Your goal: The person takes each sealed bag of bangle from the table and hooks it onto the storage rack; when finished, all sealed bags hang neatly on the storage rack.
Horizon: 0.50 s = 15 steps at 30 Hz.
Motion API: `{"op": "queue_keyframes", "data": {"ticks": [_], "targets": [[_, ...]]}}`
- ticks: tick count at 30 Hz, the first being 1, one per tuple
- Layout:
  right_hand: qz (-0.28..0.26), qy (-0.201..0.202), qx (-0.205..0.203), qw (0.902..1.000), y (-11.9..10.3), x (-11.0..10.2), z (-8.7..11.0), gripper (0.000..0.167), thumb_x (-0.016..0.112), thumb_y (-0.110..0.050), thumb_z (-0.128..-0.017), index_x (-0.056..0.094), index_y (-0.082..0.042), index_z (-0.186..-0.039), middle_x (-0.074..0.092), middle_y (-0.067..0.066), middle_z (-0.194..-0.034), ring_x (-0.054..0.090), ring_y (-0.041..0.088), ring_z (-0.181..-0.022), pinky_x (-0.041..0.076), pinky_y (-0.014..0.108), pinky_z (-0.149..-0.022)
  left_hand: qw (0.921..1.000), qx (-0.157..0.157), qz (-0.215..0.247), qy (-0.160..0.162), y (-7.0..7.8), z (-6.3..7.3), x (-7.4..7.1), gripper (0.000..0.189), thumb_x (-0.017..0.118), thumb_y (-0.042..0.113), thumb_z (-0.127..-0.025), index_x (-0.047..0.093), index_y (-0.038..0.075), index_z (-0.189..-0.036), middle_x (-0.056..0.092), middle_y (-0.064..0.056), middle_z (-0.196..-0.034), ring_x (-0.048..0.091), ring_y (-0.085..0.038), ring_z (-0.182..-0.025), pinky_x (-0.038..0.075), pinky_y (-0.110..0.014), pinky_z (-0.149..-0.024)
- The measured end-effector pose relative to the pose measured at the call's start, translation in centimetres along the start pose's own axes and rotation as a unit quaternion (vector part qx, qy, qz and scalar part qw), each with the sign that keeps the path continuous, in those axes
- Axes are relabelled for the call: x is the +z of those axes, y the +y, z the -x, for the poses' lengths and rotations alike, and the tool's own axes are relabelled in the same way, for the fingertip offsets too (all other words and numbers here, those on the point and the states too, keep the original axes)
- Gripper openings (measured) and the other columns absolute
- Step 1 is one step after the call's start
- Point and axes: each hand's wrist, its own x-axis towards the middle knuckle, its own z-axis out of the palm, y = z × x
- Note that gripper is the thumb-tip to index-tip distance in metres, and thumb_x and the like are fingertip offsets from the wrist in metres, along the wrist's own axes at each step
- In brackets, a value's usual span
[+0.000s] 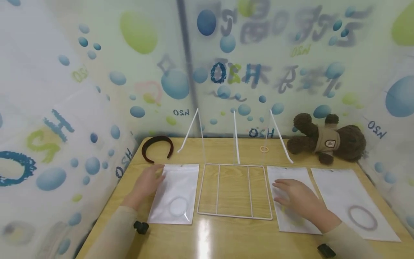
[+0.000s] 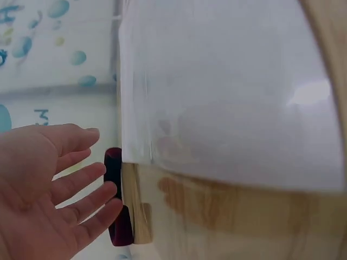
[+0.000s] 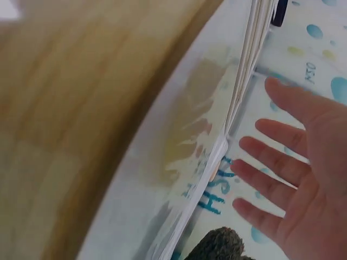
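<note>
Left hand point(image 1: 149, 182) was empty, fingers loosely spread, at the white pouch point(image 1: 181, 185), frame lower left-centre; right hand point(image 1: 299, 198), likewise, over a second pouch point(image 1: 288, 222), lower right. Edge pinches seemed surest.

Your head view is bright and evenly lit, with a white glare streak on the table point(image 1: 245, 237) just in front of the wire rack point(image 1: 237, 138). Well out to the rack's sides, the patterned sheeting point(image 1: 200, 50) looks stretched by the lens. Your wrist views are softer: the left bag point(image 2: 227, 65), left of the rack, has a pale glare patch; the right bag point(image 3: 152, 157), right of it, shows blurred reflections and a dark shadow alongside.
</note>
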Motion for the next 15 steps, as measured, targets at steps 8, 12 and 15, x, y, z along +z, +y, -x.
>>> {"op": "queue_keyframes", "data": {"ticks": [8,12,15], "targets": [[-0.025,-0.025,-0.061,0.9975,-1.3,0.3,0.5,0.046,0.091,-0.03,-0.076,0.076,-0.007,-0.113,0.072,0.012,-0.121,0.07,0.032,-0.107,0.059,0.049,-0.091,0.9947,-0.059,0.084,-0.01,-1.4,-1.7,-0.6,0.046,0.069,0.024,-0.1,0.059,0.011,-0.144,0.063,-0.018,-0.136,0.063,-0.032,-0.11,0.06,-0.039,-0.083],[-0.041,-0.044,-0.065,0.996,-1.6,0.7,0.4,0.045,0.091,-0.031,-0.075,0.076,-0.008,-0.111,0.071,0.011,-0.123,0.069,0.032,-0.11,0.057,0.053,-0.095,0.9949,-0.063,0.075,-0.021,-2.2,-2.5,-0.4,0.048,0.073,0.025,-0.097,0.061,0.013,-0.143,0.067,-0.017,-0.12,0.063,-0.028,-0.095,0.056,-0.031,-0.073],[-0.046,-0.045,-0.069,0.9956,-1.7,0.9,0.5,0.044,0.091,-0.033,-0.074,0.076,-0.011,-0.109,0.071,0.009,-0.123,0.067,0.033,-0.114,0.05,0.064,-0.099,0.9942,-0.072,0.075,-0.026,-2.5,-3.0,-0.3,0.049,0.075,0.027,-0.096,0.062,0.015,-0.142,0.067,-0.015,-0.112,0.06,-0.026,-0.09,0.052,-0.03,-0.071]]}}
